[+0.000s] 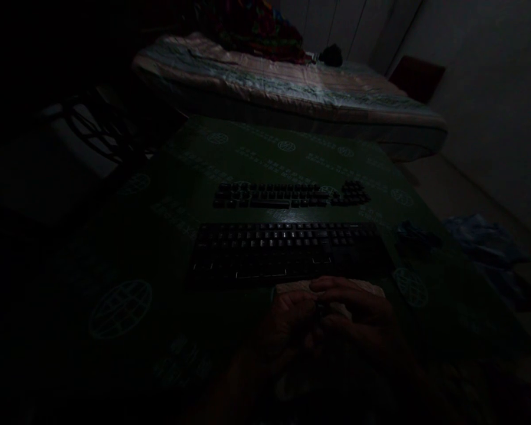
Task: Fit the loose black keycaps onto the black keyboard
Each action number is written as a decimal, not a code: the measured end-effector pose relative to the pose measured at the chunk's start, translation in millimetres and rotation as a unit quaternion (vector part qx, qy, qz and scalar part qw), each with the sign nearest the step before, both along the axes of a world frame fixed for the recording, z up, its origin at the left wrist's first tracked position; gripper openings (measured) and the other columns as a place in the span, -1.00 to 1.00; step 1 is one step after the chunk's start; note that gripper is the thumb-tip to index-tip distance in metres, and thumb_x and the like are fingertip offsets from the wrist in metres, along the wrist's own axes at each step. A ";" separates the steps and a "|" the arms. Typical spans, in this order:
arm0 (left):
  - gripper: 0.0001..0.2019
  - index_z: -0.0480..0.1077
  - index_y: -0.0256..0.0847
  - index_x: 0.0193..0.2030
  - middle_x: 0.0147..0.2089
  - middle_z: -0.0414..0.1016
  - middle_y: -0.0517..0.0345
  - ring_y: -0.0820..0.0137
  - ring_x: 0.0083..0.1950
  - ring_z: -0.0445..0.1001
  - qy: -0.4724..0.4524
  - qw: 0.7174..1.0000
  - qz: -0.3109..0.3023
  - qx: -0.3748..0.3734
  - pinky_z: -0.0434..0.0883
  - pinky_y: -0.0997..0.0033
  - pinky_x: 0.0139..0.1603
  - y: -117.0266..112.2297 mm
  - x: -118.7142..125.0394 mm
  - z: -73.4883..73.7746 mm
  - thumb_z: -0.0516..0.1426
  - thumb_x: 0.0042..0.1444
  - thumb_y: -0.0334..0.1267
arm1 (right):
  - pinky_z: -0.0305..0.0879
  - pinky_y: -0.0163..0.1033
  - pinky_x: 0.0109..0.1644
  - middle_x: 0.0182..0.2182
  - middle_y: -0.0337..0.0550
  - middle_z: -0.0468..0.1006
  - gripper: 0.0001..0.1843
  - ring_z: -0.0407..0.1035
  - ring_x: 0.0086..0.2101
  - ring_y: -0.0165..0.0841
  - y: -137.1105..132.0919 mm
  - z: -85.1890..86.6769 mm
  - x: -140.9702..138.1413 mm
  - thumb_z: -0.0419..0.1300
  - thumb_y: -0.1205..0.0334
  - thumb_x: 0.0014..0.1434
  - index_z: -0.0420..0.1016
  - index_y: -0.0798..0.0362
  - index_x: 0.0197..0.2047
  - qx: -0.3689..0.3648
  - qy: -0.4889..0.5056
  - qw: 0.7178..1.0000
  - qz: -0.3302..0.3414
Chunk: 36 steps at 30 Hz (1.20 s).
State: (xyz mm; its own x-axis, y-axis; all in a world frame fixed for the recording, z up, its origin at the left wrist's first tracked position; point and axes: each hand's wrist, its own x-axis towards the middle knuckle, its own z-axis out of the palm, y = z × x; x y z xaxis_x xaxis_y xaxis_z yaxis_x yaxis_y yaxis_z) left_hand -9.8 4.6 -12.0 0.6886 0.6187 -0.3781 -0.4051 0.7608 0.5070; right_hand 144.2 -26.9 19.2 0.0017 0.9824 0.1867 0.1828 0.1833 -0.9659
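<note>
My left hand (292,321) and my right hand (358,310) meet just in front of a black keyboard (265,268). Both are closed, fingertips together around something small and dark that I cannot make out. Beneath and behind the fingers shows a pale cloth (374,287), partly covered by the hands. Keycaps sit on the keyboard's upper rows, while its lower part looks bare and dark. Beyond it, loose black keycaps (269,203) lie in rows on the green table (168,195), with a separate cluster (354,193) at their right end.
A dark crumpled item (418,234) lies right of the keyboard. Past the table's far edge stands a bed (292,88) with patterned fabric (256,35) on it. A chair (92,130) is at the left, and bluish cloth (487,236) lies at the right. The room is very dark.
</note>
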 end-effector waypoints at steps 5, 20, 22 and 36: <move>-0.51 0.49 -0.40 -0.29 -0.54 0.43 0.13 0.56 -0.63 0.34 0.022 1.000 -0.009 0.009 0.28 0.60 -0.61 0.5 -0.8 -0.5 0.35 -0.22 0.02 | 0.42 -0.15 -0.03 -0.13 -0.08 0.57 -0.74 0.43 -0.06 -0.24 2.1 -0.5 2.3 0.33 0.25 0.01 0.58 -0.10 -0.17 0.024 -0.013 1.000 0.014; -0.75 0.54 -0.33 -0.34 -0.43 0.54 0.07 0.50 -0.46 0.48 -0.025 0.999 -0.018 0.009 0.39 0.63 -0.45 4.4 -0.7 12.0 0.31 -0.07 -0.16 | 0.44 -0.26 -0.11 -0.21 -0.09 0.59 -0.85 0.48 -0.15 -0.28 3.2 5.0 -3.0 0.36 0.19 -0.03 0.56 -0.01 -0.33 0.080 -0.083 0.993 -0.032; -0.75 0.54 -0.34 -0.35 -0.44 0.54 0.07 0.52 -0.52 0.46 -0.031 0.999 -0.016 -0.003 0.37 0.64 -0.51 4.1 -1.3 9.2 0.33 -0.12 -0.19 | 0.44 -0.26 -0.12 -0.22 -0.08 0.59 -0.83 0.48 -0.16 -0.27 3.1 3.5 -3.7 0.38 0.19 -0.06 0.53 0.00 -0.35 0.092 -0.100 0.989 -0.052; -0.75 0.45 -0.39 -0.41 -0.52 0.41 0.20 0.54 -0.55 0.37 0.010 0.999 -0.050 0.016 0.30 0.58 -0.56 7.4 -4.6 11.0 0.26 -0.01 -0.17 | 0.43 -0.26 -0.14 -0.27 -0.11 0.58 -0.77 0.46 -0.16 -0.29 3.0 4.2 -7.7 0.29 0.18 0.06 0.50 -0.03 -0.17 0.129 -0.098 0.987 0.021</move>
State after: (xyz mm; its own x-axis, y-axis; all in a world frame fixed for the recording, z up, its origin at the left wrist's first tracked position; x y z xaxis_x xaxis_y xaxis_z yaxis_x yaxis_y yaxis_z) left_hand -14.4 12.0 -1.0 0.7406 0.5589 -0.3729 -0.3177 0.7804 0.5386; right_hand 136.5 -24.0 23.4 -0.0992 0.9007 0.4230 0.3489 0.4296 -0.8329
